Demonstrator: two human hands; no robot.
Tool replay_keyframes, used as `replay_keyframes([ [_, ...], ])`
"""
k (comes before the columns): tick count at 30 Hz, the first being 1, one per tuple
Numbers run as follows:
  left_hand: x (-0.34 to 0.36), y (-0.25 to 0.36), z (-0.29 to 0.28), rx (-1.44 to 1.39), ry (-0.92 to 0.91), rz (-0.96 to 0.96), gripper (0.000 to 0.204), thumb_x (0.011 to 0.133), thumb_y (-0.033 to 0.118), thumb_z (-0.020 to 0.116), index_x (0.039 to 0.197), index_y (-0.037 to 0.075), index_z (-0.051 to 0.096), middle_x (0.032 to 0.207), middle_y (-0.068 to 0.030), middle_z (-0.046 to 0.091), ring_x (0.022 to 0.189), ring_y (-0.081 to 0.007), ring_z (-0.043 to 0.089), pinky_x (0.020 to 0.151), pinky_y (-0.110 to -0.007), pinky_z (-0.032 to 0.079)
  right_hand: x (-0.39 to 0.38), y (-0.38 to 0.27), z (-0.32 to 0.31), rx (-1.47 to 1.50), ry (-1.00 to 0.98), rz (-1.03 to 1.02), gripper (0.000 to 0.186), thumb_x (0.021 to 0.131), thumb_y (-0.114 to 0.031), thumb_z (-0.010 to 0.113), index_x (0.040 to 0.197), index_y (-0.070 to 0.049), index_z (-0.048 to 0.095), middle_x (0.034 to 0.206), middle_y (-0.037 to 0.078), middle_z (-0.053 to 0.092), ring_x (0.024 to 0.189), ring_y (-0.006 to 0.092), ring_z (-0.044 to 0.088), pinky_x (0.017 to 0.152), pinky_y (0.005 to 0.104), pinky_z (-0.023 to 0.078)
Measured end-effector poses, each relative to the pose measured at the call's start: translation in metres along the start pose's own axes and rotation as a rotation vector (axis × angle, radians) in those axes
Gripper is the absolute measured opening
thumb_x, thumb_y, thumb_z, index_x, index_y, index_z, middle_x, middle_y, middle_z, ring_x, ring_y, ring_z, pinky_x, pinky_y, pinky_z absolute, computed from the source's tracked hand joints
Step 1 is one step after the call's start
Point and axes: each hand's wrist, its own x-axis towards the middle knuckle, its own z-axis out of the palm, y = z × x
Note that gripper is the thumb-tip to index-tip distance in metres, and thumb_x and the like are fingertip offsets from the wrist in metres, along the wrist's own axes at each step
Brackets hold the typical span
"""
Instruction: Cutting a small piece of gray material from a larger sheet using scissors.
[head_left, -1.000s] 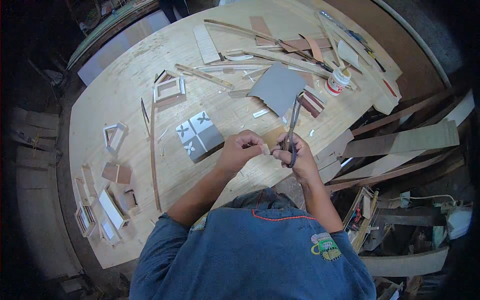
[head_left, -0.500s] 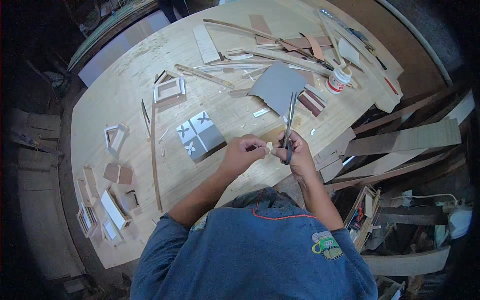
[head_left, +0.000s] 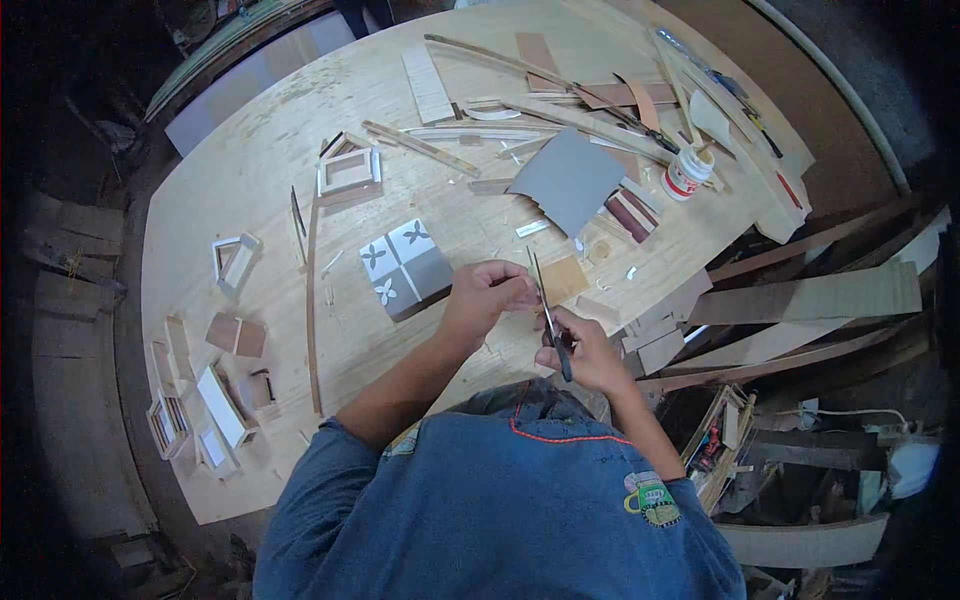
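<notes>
Near the close edge of the wooden surface, a pair of scissors stood between the worker's two hands, long axis running away from the body, blade tips toward the far edge and leaning slightly left. The right hand was the nearer one, closed around the dark handles. The left hand hung just to the left of the blades, fingers curled in toward the thumb; I couldn't tell whether they pinched anything, or whether they touched the metal.

A tan square lay just beyond the right hand. To the left of the hands sat a grey-and-white box with petal motifs on top. Farther out rested a curved grey sheet, and toward the right edge, a white jar with a red band. Small wooden frames and a white-panelled piece gathered by the left edge, above the near-left corner. Wood strips littered the far half.

Off the right edge, bent boards were piled up in the dim room; somebody's legs showed past the far edge.
</notes>
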Motion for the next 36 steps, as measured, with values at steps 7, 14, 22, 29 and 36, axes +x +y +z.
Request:
replay_keyframes([
  [7,0.002,-0.002,-0.003,0.061,-0.024,0.019,0.015,0.073,0.005,0.059,0.084,-0.005,0.058,0.073,-0.0104,0.061,0.065,-0.0144,0.06,0.061,-0.024,0.049,0.002,0.002,0.003,0.073,0.02,-0.012,0.053,0.063,-0.046,0.071,0.09,-0.004,0.054,0.063,-0.002,0.045,0.057,0.0075,0.041,0.052,0.0219,0.034],
  [14,0.002,0.002,-0.004,0.168,-0.055,0.077,0.011,0.072,0.004,0.057,0.078,-0.005,0.058,0.07,-0.0098,0.061,0.063,-0.0145,0.06,0.057,-0.023,0.048,0.003,0.005,0.004,0.06,0.014,-0.069,0.056,0.062,-0.051,0.07,0.09,-0.005,0.054,0.064,-0.003,0.045,0.058,0.0068,0.042,0.051,0.0208,0.033],
  [22,0.0,0.006,-0.002,0.055,-0.061,0.017,0.01,0.072,0.005,0.058,0.077,-0.004,0.058,0.07,-0.0095,0.061,0.064,-0.0157,0.061,0.06,-0.025,0.048,0.003,0.01,0.005,0.158,-0.001,-0.064,0.058,0.062,-0.052,0.07,0.09,-0.005,0.053,0.066,-0.002,0.048,0.06,0.0066,0.045,0.054,0.0206,0.036],
  [29,0.0,0.005,0.0,0.117,-0.049,0.079,0.009,0.072,0.005,0.057,0.073,-0.003,0.059,0.067,-0.0076,0.06,0.061,-0.0116,0.058,0.056,-0.022,0.045,0.002,0.006,0.006,0.15,0.023,-0.083,0.055,0.061,-0.049,0.072,0.086,-0.004,0.054,0.066,-0.003,0.046,0.06,0.0057,0.042,0.054,0.0198,0.034],
  [36,0.002,0.004,0.001,0.137,-0.034,0.086,0.01,0.072,0.006,0.057,0.073,-0.004,0.059,0.067,-0.0069,0.06,0.061,-0.0108,0.057,0.056,-0.021,0.045,0.001,0.017,0.009,0.163,0.083,-0.104,0.047,0.062,-0.041,0.075,0.081,-0.004,0.055,0.061,-0.005,0.042,0.057,0.0049,0.037,0.051,0.0197,0.029],
])
